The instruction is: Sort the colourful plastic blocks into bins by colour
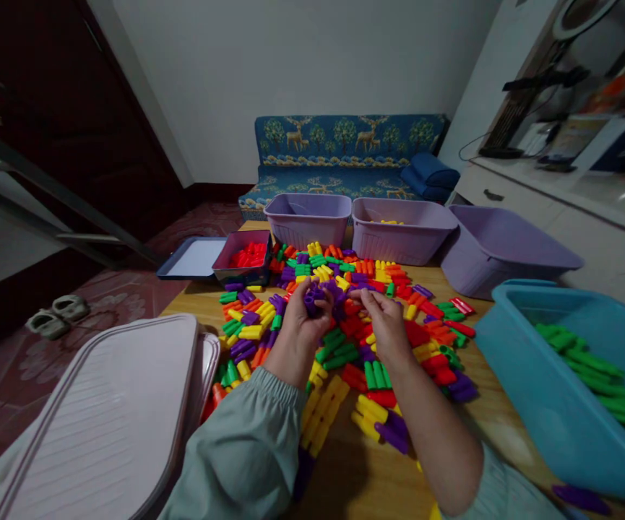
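My left hand point(308, 318) is curled around several purple plastic building pieces point(316, 295), their hollow round ends showing. Close to its right, my right hand point(384, 318) has thumb and fingertips drawn together; whatever sits between them is too small to make out. Under and around both hands spreads a pile of tube-shaped building pieces in red, green, yellow, purple and orange. Green pieces point(339, 350) lie just below the gap between the hands. Nearer to me are a joined yellow block point(324, 412) and a yellow-and-purple cluster point(380, 420).
Lilac bins point(308, 220) line the table's far side; the middle bin point(404, 238) holds yellow pieces. A box point(241, 274) of red pieces stands left. A teal bin point(550, 404) with green pieces is at right. Stacked pale lids point(122, 412) occupy the near left.
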Demonstrator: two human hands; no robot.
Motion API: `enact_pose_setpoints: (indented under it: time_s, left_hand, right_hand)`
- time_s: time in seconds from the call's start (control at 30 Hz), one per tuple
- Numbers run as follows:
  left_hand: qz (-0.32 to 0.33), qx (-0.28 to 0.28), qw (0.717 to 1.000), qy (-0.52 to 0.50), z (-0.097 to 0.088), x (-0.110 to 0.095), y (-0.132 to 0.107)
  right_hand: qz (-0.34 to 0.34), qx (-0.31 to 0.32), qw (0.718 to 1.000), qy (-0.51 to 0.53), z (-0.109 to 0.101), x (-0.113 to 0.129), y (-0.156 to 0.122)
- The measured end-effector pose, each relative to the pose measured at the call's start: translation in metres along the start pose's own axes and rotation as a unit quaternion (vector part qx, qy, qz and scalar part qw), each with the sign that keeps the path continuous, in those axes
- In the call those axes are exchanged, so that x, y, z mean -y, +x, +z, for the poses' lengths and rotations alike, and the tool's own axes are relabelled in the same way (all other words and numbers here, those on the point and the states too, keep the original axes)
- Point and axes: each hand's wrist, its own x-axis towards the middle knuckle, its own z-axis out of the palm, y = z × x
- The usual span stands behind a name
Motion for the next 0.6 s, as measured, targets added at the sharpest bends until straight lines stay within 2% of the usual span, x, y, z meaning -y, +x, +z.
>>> enact_pose_setpoints:
  time_s: [0.17, 0.3, 0.43, 0.57, 0.6]
  left_hand:
    - [0.057, 0.015, 0.998, -0.017, 0.043, -0.017, 0.012]
    - [0.144, 0.018, 0.986, 0.086, 0.082, -0.045, 0.042]
    - [0.25, 0.034, 0.939, 0.234, 0.129, -0.077, 0.075]
    - [0.282, 0.028, 0.925, 0.252, 0.168, -0.106, 0.117]
    - [0.336, 0.045, 0.892, 0.301, 0.173, -0.113, 0.129]
  right_hand:
    - [-0.007, -0.002, 1.0, 0.029, 0.001, -0.003, 0.001]
    - [-0.003, -0.006, 1.0, 0.025, -0.001, -0.004, 0.003]
    - [-0.001, 0.018, 1.0, -0.014, -0.003, -0.004, 0.003]
    - [-0.007, 0.025, 0.998, -0.057, -0.002, 0.0, 0.001]
    - [-0.011, 0.026, 0.998, -0.063, -0.001, 0.001, 0.001]
